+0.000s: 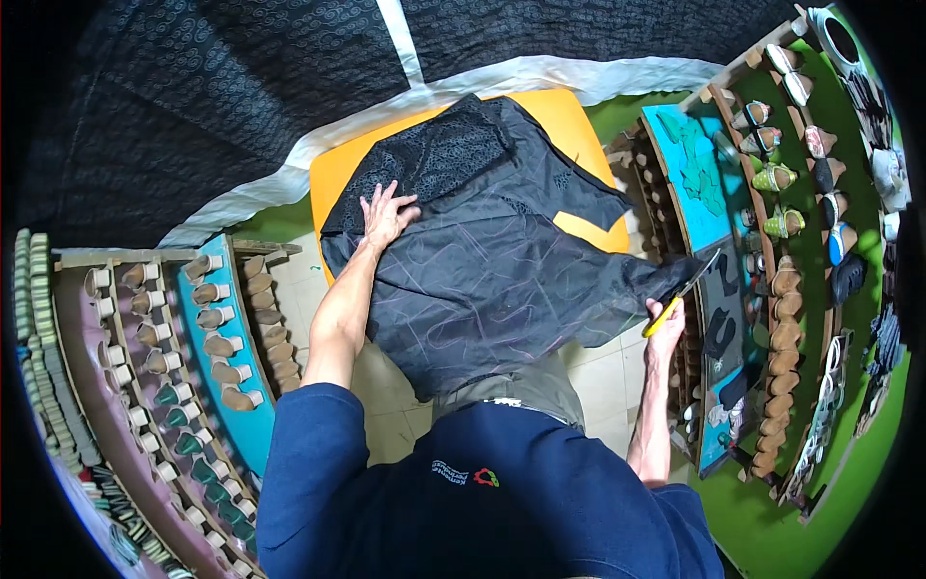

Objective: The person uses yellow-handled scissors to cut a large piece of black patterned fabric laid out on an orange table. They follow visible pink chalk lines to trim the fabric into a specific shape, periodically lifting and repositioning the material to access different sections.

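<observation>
I see a navy blue short-sleeved top with a small printed emblem in white, red and green on the chest, grey-olive trousers below it, and both forearms bare; the left hand (387,214) and right hand (666,318) wear no gloves.

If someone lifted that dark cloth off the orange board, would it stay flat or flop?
The dark cloth would probably flop: it drapes over the orange board and folds at its edges. It looks thin, so likely light. The left hand presses flat on it, suggesting it shifts easily.
</observation>
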Available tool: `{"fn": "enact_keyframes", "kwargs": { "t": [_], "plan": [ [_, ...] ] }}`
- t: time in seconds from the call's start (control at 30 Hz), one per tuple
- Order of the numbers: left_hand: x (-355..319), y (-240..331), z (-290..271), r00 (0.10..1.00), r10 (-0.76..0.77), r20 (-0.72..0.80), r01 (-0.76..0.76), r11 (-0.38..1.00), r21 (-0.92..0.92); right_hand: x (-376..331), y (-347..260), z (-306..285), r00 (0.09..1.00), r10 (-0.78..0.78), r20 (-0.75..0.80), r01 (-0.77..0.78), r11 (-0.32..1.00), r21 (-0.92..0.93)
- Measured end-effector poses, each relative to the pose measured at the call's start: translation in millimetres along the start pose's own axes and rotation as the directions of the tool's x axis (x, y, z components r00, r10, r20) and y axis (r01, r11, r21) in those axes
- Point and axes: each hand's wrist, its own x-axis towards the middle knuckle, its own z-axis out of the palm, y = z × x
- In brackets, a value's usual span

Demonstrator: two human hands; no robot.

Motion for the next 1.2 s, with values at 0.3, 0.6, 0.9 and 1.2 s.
{"fn": "enact_keyframes", "kwargs": {
  "t": [0.3, 0.6, 0.9, 1.2],
  "plan": [
    [-49, -43, -34, 0.844, -0.411, -0.346, -0.047, 0.584, -0.810, 98, 17, -91, 0.983, -0.182, -0.023, 0.173, 0.962, -0.214],
    [-176, -210, 48, 0.550, -0.765, 0.337, -0.064, -0.440, -0.896, 256, 27, -80, 0.886, -0.459, -0.063, 0.274, 0.628, -0.728],
    [-235, -95, 5, 0.456, -0.824, 0.337, 0.250, -0.245, -0.937, 249, -38, 44, 0.595, -0.803, -0.034, 0.426, 0.351, -0.834],
    [-222, -122, -6, 0.453, -0.827, 0.333, 0.259, -0.235, -0.937, 110, -7, 190, 0.569, -0.530, 0.629, 0.822, 0.385, -0.419]
  ]
}}
